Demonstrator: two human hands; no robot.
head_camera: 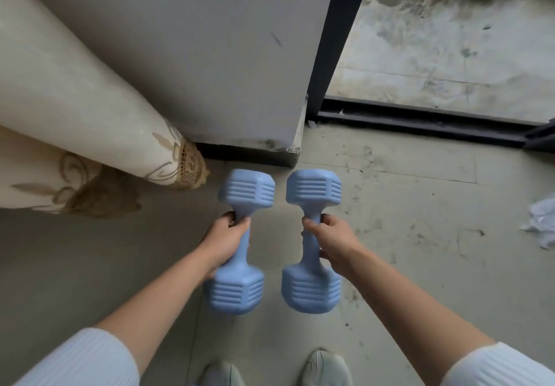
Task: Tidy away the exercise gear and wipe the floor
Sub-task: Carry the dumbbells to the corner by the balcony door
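Two light blue dumbbells with ribbed hexagonal ends are held side by side above the tiled floor (405, 193), near the foot of a grey wall corner. My left hand (223, 241) grips the handle of the left dumbbell (237, 289). My right hand (333, 240) grips the handle of the right dumbbell (312, 289). Both dumbbells point away from me, their far ends close to the wall's base. The floor around them is smudged with dark dirt marks.
A cream curtain (75, 109) with gold trim hangs at the left, its hem touching the floor. The grey wall corner (210, 55) stands straight ahead. A dark sliding-door track (420, 121) runs at the right, stained concrete beyond. A crumpled white cloth or paper (543, 220) lies at the right edge. My shoes (327, 367) show below.
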